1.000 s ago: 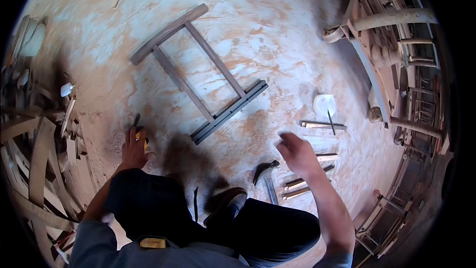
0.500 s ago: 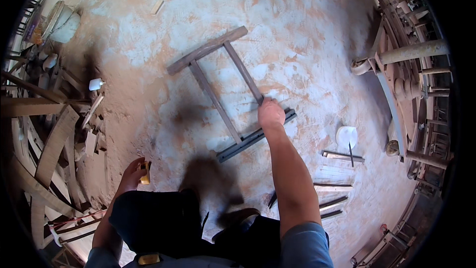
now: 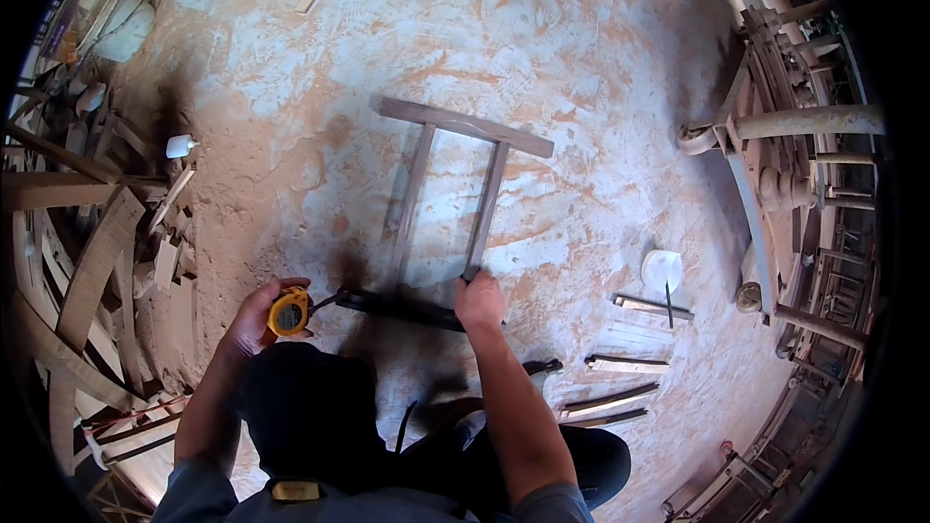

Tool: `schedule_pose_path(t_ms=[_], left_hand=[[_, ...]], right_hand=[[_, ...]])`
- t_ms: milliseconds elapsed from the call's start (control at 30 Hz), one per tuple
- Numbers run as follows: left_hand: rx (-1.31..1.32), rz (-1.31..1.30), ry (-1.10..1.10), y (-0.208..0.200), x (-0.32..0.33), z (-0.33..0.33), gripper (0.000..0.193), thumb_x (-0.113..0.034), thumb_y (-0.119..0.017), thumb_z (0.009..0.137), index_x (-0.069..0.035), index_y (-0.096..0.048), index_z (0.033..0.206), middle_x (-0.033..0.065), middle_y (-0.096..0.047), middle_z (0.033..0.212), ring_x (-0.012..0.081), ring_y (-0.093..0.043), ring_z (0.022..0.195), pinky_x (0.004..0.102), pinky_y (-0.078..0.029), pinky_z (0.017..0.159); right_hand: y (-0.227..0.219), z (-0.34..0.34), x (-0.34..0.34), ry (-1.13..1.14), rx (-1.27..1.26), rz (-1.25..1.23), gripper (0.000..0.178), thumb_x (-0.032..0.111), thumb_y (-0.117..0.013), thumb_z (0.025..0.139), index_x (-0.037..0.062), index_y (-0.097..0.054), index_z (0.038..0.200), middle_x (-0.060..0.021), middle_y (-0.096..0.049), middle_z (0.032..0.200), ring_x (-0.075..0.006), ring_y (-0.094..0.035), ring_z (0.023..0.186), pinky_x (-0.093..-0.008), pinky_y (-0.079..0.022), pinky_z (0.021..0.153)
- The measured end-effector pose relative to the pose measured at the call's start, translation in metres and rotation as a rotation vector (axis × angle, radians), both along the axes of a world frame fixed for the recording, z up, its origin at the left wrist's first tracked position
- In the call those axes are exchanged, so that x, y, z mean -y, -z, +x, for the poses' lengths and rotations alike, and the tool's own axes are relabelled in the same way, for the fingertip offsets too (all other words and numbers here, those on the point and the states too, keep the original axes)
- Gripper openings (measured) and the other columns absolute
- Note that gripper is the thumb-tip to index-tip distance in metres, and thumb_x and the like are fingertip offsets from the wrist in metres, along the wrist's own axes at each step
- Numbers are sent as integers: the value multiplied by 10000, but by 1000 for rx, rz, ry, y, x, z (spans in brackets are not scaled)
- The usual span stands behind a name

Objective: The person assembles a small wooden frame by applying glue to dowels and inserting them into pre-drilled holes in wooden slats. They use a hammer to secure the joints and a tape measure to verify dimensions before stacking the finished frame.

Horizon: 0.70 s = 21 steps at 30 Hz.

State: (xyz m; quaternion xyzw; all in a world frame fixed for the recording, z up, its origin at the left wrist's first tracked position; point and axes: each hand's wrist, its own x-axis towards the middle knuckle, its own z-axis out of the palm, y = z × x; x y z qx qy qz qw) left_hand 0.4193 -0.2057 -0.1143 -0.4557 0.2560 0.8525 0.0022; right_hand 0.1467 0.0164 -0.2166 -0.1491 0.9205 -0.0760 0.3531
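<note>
A dark wooden frame [image 3: 455,184], with two long rails between a far and a near crosspiece, lies flat on the dusty floor in front of me. My right hand [image 3: 480,302] grips the near crosspiece [image 3: 397,307] at its right end, where one rail meets it. My left hand [image 3: 260,315] holds a yellow tape measure [image 3: 289,312] just left of that crosspiece; its tip reaches toward the crosspiece's left end. My knees fill the lower middle of the view.
Curved wooden pieces and offcuts [image 3: 87,271] are heaped along the left. Short wooden slats [image 3: 620,368], a white dish [image 3: 662,268] and a dark hammer [image 3: 542,367] lie to the right. Stacked chair frames [image 3: 794,184] stand at the far right. A white cup [image 3: 179,145] sits at left.
My right hand drew back along the frame and now grips its near crosspiece. The frame has swung so that it points straight away from me. My left hand brought the tape measure up beside it.
</note>
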Motion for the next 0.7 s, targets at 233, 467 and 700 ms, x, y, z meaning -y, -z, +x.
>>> schedule_pose_path(t_ms=[233,467,700], left_hand=[[1,-161,190,5,-8,-6,407,-170,-601,858,-6,-585,1231,123,-633,1066,181,-630,892,277,-544,772],[208,-690,526,11,-22,-35,389,-120,-620,808,-34,-610,1188,120,-628,1022,242,-587,877,356,-470,782],[696,-1648,694,113,35,-39,526,-228,-695,786,-31,-551,1252,186,-572,1107,379,-518,1051,452,-456,904]], right_hand=[[-28,10,3,25,53,-355,281,300,-626,889,23,-662,921,-178,-682,974,-353,-648,908,-411,-511,822],[-57,59,44,-92,308,-620,213,212,-615,910,31,-671,1007,-164,-681,989,-328,-656,948,-362,-505,860],[-8,-24,-2,40,-140,-430,531,251,-674,827,-71,-514,1217,-295,-551,1156,-435,-538,1078,-481,-457,932]])
